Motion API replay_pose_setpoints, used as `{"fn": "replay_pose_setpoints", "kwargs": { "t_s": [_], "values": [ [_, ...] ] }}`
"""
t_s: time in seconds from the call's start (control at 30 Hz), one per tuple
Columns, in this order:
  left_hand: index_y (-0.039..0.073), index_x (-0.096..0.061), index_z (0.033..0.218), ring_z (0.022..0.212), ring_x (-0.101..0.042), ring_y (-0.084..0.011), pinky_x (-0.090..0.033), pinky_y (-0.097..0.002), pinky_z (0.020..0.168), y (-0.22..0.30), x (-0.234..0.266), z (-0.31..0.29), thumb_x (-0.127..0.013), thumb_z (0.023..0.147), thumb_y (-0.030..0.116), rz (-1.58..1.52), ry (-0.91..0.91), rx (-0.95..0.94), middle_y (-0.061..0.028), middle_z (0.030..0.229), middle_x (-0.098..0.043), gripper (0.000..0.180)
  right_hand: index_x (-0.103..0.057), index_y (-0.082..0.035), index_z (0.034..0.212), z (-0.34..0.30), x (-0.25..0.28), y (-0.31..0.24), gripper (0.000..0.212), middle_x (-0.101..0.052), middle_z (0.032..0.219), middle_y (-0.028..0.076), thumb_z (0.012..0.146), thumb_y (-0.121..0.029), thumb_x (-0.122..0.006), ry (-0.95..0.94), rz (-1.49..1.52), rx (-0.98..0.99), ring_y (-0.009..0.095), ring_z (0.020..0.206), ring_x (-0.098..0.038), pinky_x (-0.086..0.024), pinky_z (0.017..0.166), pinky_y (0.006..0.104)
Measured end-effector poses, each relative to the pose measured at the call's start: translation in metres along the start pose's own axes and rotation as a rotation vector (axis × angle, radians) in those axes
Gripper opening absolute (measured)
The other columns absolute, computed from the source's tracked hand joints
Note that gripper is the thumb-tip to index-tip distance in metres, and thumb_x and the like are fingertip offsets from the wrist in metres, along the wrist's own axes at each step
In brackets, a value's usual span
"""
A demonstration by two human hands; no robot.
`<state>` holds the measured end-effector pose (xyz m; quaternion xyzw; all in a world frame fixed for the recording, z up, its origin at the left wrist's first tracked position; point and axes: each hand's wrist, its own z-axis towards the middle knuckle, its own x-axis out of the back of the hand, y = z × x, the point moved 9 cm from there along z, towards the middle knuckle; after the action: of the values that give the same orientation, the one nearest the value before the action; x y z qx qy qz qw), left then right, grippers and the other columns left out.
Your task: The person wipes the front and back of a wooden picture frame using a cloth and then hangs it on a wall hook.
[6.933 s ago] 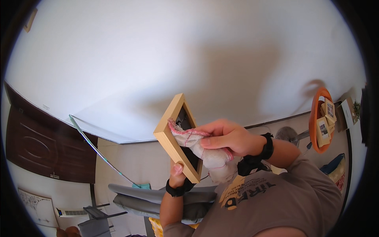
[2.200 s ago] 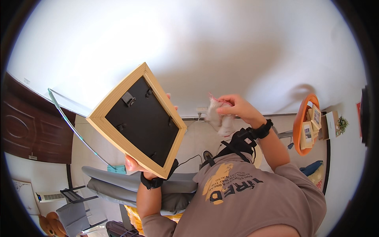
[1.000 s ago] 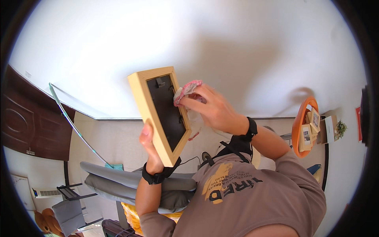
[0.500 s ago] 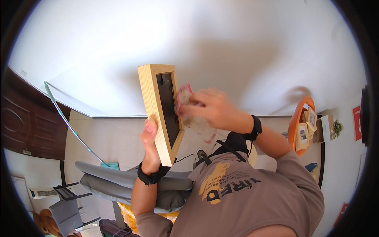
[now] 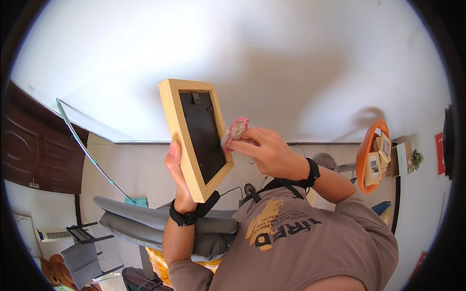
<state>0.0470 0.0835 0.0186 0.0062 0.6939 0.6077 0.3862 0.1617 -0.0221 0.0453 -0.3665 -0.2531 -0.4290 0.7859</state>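
A light wooden picture frame (image 5: pixel 183 140) is held upright in front of the white wall, tilted slightly, its black backing board and small metal hanger facing me. My left hand (image 5: pixel 176 167) grips its left side near the bottom, thumb along the edge and the other fingers hidden behind it. In my right hand (image 5: pixel 273 153) a thin pale cloth with a pink checked border (image 5: pixel 236 132) is bunched between the fingers. The cloth touches the frame's right edge, just beside the black back.
An orange basket (image 5: pixel 360 165) with several small framed pictures stands at right, near a potted plant (image 5: pixel 416 159). A grey folded cushioned seat (image 5: pixel 145 213) is at lower left. Beyond it a mop (image 5: pixel 90 155) leans on the wall near a dark door (image 5: pixel 41 145).
The picture frame has turned so more of its black back faces me. My right hand and the cloth, blurred before, have shifted slightly right and now sit at the frame's right edge.
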Motion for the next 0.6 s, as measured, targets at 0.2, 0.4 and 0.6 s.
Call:
{"fn": "replay_pose_setpoints", "kwargs": {
  "t_s": [0.2,0.4,0.6],
  "values": [
    [0.004,-0.048,0.115,0.083,-0.058,-0.015,-0.049,-0.0275,0.074,-0.006,-0.016,0.0,-0.041,0.088,0.052,-0.126,-0.082,0.096,-0.0061,0.099,-0.058,0.056,-0.062,-0.016,0.103,-0.008,-0.004,-0.013,0.037,-0.051,0.084,0.005,0.07,-0.001,-0.056,-0.114,0.054,0.135,0.021,0.071,-0.052,-0.041,0.062,0.0329],
    [0.0,-0.047,0.121,0.089,-0.061,-0.0241,-0.051,-0.0347,0.08,-0.007,-0.013,-0.008,-0.04,0.089,0.05,0.01,-0.019,0.108,-0.0141,0.107,-0.059,0.059,-0.062,-0.021,0.101,0.009,0.008,-0.009,0.034,-0.049,0.084,0.002,0.07,-0.007,-0.059,-0.038,-0.209,0.203,0.018,0.074,-0.05,-0.04,0.062,0.0316],
    [0.001,-0.047,0.12,0.088,-0.061,-0.0204,-0.052,-0.0316,0.076,-0.001,-0.019,-0.004,-0.042,0.09,0.048,-0.031,-0.109,0.074,-0.0116,0.106,-0.06,0.056,-0.063,-0.019,0.1,0.012,0.014,0.003,0.033,-0.049,0.085,0.002,0.071,-0.006,-0.058,-0.101,-0.188,0.304,0.018,0.075,-0.049,-0.039,0.067,0.0323]
  ]
}}
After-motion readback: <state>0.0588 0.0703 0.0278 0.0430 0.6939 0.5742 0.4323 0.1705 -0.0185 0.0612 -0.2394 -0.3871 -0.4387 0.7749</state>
